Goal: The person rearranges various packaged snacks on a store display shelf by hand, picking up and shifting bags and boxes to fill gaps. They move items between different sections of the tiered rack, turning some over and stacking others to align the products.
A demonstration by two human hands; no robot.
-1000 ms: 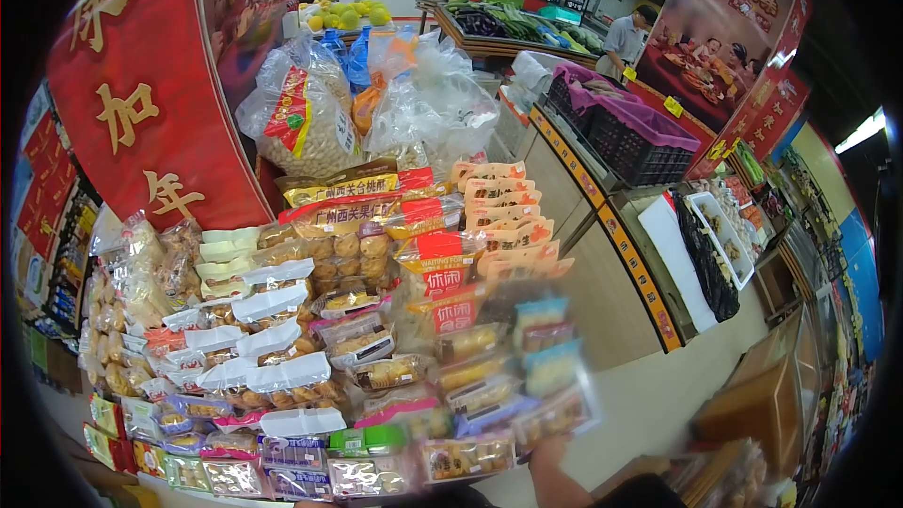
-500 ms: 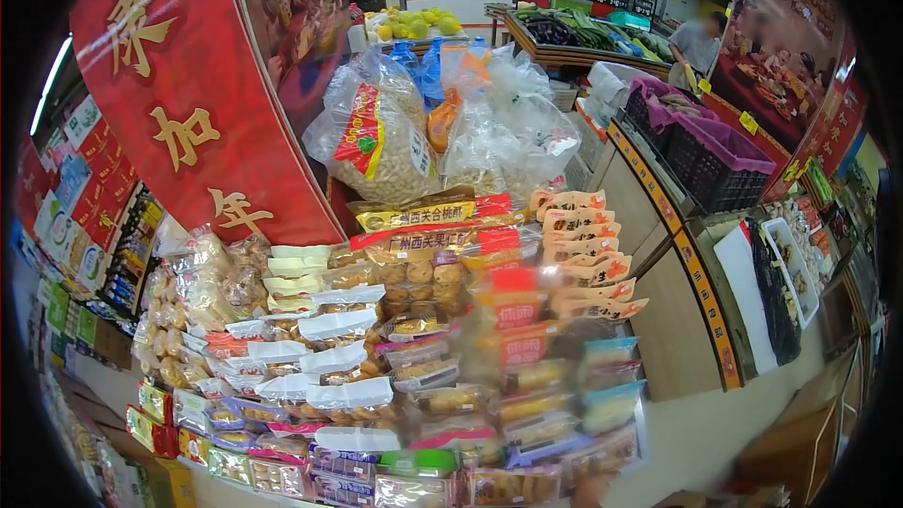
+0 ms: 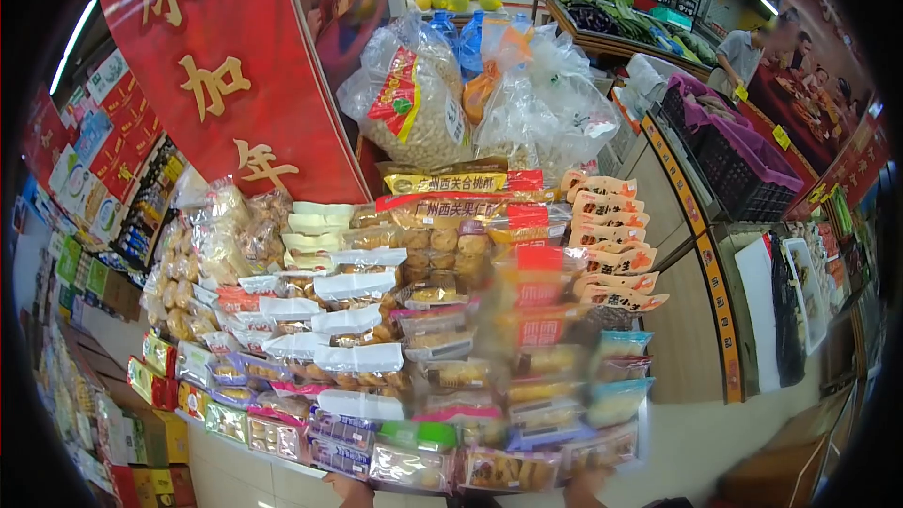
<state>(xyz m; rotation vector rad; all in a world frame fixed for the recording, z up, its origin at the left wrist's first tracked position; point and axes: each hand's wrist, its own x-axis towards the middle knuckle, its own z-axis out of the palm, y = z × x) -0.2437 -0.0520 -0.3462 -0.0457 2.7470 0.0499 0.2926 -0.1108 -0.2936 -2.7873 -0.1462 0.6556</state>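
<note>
At the bottom of the view, my left hand (image 3: 349, 490) is at the front edge of the display, just below a clear pack of pale round pastries (image 3: 411, 468). My right hand (image 3: 585, 488) is at the same edge farther right, under a bag of brown baked goods (image 3: 602, 449). Both hands are small, partly cut off and soft in focus, so I cannot tell how their fingers are set. Between them lies a long pack of filled pastries (image 3: 511, 470). Rows of white-topped bread bags (image 3: 357, 358) rise behind.
Large clear sacks of nuts (image 3: 419, 118) stand behind the packs, beside a tall red banner (image 3: 221, 66). To the right are a wooden counter (image 3: 673, 320) and black crates lined with purple mesh (image 3: 720, 150). A person (image 3: 740, 58) stands near the vegetable stand (image 3: 630, 30).
The view has tilted down a little, and the shelves and packs appear shifted up and right. My left hand now shows at the bottom edge, and more of my right hand is visible.
</note>
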